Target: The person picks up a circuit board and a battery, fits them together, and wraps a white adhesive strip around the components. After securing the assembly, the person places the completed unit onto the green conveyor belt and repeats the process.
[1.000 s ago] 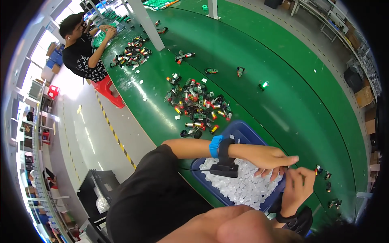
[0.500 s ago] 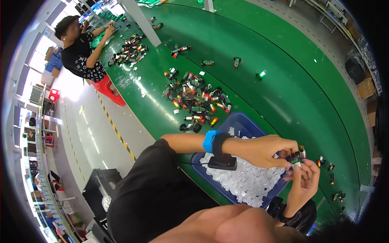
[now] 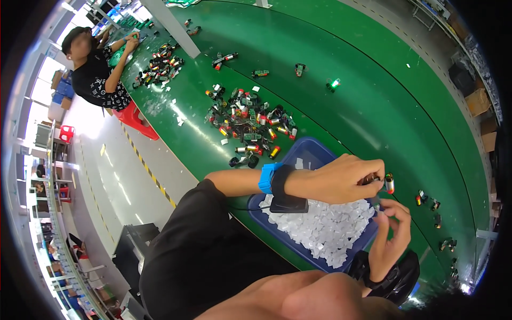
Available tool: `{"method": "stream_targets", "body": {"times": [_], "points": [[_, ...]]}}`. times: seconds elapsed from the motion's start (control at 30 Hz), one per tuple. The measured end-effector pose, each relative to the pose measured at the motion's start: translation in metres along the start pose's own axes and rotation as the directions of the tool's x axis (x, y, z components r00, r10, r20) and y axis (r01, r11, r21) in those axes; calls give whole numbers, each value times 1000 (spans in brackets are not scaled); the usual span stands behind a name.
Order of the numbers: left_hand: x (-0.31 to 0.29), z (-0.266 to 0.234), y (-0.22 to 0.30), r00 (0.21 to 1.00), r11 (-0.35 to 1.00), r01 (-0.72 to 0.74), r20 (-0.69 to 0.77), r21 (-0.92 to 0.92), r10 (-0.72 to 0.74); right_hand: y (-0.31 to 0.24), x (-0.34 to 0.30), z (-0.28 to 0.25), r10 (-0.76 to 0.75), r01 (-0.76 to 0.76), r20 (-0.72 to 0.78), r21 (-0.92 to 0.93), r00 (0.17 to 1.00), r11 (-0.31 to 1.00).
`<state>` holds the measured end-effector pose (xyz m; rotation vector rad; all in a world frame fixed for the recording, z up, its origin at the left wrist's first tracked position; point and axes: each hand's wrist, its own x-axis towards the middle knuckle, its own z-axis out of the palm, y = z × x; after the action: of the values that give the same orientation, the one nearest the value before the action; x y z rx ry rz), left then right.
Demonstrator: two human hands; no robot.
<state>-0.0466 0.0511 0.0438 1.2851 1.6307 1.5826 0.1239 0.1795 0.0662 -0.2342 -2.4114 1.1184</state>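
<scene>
My left hand (image 3: 349,178), with a blue band at its wrist, reaches across from the left above the bin. Its curled fingers hold a small electronic assembly (image 3: 390,183). A red and gold-coloured cylinder on that assembly sticks out past the fingertips, while the rest is mostly hidden by my hand. Just below and to the right, my right hand (image 3: 393,237) has thumb and forefinger pinched together near the assembly. A small pale bit shows at those fingertips, too blurred to name. White pieces (image 3: 320,229) fill much of the blue plastic bin (image 3: 305,148) under my hands.
Beyond the bin, a pile of similar assemblies (image 3: 248,120) covers part of the green table (image 3: 368,128). One assembly (image 3: 333,85) glows green. More assemblies (image 3: 437,221) lie at the right. A co-worker (image 3: 98,74) sits far left, near a grey post (image 3: 173,26).
My left hand has turned and lifted slightly with the assembly, hiding more of it. The right hand's fingertips have drawn down and left, below the assembly. The whole view has shifted a little.
</scene>
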Motion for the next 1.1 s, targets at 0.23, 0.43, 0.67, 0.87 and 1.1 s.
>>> {"method": "stream_targets", "body": {"times": [0.23, 0.43, 0.67, 0.87, 1.1], "points": [[-6, -2, 0, 968, 970, -230, 122, 78, 219, -7, 16, 3, 165, -150, -243, 79, 956, 986], [-14, 4, 5, 941, 897, -337, 123, 287, 314, -3, 4, 0, 161, -166, 48, 141, 986, 976], [-25, 13, 14, 985, 858, -167, 41, 486, 168, -6, -3, 2, 124, -122, -32, 67, 992, 990], [-17, 13, 8, 979, 897, -191, 16, 400, 201, -4, 2, 8, 10, -10, -104, 3, 995, 1000], [-8, -5, 5, 981, 985, 25, 192, -173, 9, 4, 20, 7, -259, 227, -161, -197, 952, 954]]}}
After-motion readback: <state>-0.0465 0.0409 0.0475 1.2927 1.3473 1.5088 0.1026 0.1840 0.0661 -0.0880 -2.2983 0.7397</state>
